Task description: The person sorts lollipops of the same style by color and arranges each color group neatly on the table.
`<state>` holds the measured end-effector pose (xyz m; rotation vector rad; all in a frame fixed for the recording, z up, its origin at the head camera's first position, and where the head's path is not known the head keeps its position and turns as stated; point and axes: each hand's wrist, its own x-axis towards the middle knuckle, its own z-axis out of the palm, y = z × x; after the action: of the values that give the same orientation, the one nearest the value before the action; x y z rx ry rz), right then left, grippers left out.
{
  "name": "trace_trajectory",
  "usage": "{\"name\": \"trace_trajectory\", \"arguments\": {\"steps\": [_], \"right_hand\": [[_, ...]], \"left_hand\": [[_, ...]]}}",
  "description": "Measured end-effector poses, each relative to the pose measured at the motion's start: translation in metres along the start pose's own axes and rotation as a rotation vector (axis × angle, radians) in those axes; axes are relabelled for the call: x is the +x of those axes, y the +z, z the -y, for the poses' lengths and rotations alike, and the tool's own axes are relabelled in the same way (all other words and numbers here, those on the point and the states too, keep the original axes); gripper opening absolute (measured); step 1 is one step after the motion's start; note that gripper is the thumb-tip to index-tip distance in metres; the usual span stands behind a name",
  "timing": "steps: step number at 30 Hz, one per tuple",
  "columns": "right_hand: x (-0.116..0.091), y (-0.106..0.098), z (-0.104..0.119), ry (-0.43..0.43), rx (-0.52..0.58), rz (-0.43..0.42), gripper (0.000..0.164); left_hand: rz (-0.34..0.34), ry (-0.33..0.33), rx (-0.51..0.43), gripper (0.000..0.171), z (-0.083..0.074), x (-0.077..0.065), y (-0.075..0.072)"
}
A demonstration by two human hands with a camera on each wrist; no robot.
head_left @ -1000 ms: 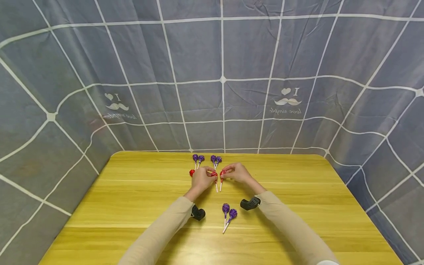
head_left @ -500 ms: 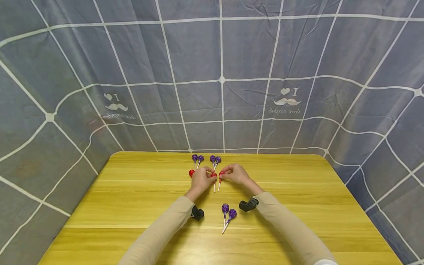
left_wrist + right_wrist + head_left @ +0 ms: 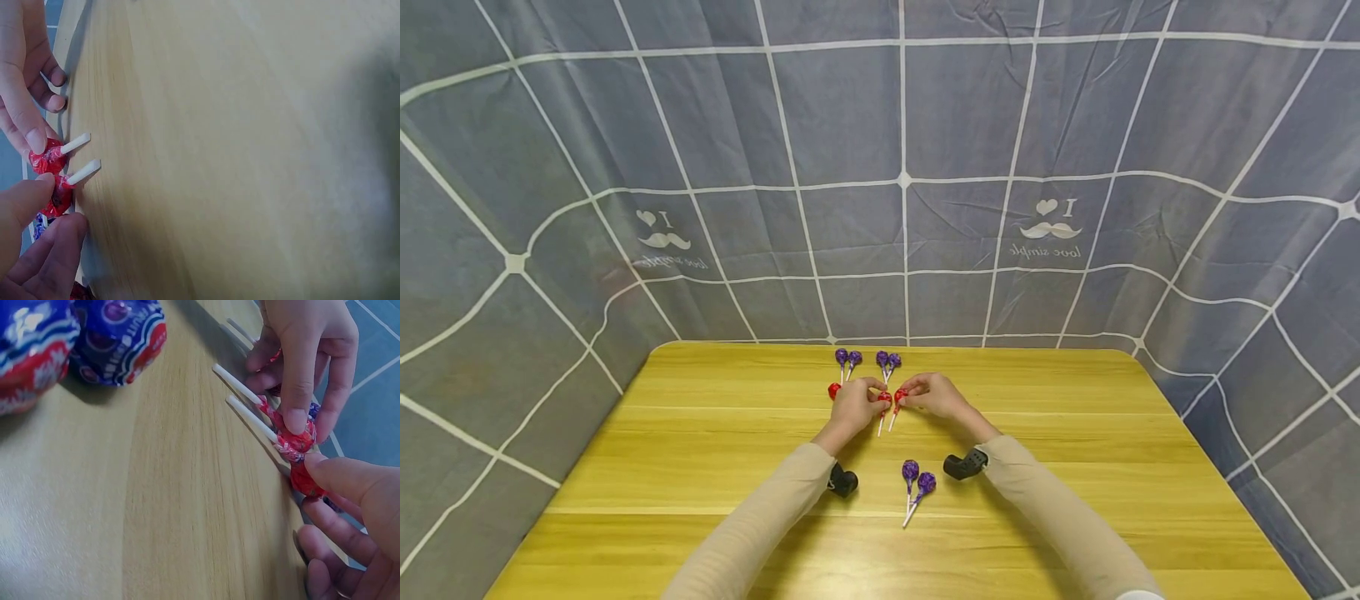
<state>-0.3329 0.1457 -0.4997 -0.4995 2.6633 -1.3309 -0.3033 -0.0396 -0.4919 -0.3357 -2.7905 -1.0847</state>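
Head view: found left hand (image 3: 854, 405) clamped, thumb and fingers, on a first red lollipop (image 3: 884, 397), right hand (image 3: 936, 394) likewise on a second red lollipop (image 3: 900, 396) just beside it — sticks (image 3: 251, 419) toward the near side, heads pinched probably to leave those sticks free for lining up. Noted both near of the right far purple pair (image 3: 882, 359), third red lollipop (image 3: 834, 391) partly hidden at left; near purple pair (image 3: 910, 472) apart, presumably out of the way.
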Motion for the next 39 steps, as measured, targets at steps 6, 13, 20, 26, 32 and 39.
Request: {"name": "trace_trajectory", "arguments": {"steps": [6, 13, 20, 26, 32, 39], "right_hand": [[-0.0005, 0.0016, 0.0007, -0.010, 0.003, 0.000, 0.024], [-0.0007, 0.0027, -0.0015, -0.006, 0.010, -0.005, 0.024], [-0.0003, 0.0054, 0.0004, -0.002, 0.019, -0.013, 0.025], [0.0002, 0.0095, 0.0036, -0.007, 0.046, -0.007, 0.025], [0.0006, 0.0096, 0.0039, -0.005, 0.040, -0.011, 0.025], [-0.0011, 0.0084, 0.0048, -0.006, 0.041, -0.009, 0.025]], "left_hand": [[0.000, -0.010, 0.000, 0.025, -0.0004, 0.0002, 0.0002], [-0.023, -0.064, 0.010, 0.025, -0.0018, 0.0008, 0.0006], [-0.041, -0.072, 0.013, 0.025, -0.0017, 0.0006, 0.0006], [-0.044, -0.070, -0.001, 0.026, -0.0023, -0.0001, 0.0001], [-0.037, -0.073, -0.005, 0.027, -0.0001, 0.0000, -0.0004], [-0.022, -0.064, -0.008, 0.030, -0.0009, -0.0020, -0.0024]]}}
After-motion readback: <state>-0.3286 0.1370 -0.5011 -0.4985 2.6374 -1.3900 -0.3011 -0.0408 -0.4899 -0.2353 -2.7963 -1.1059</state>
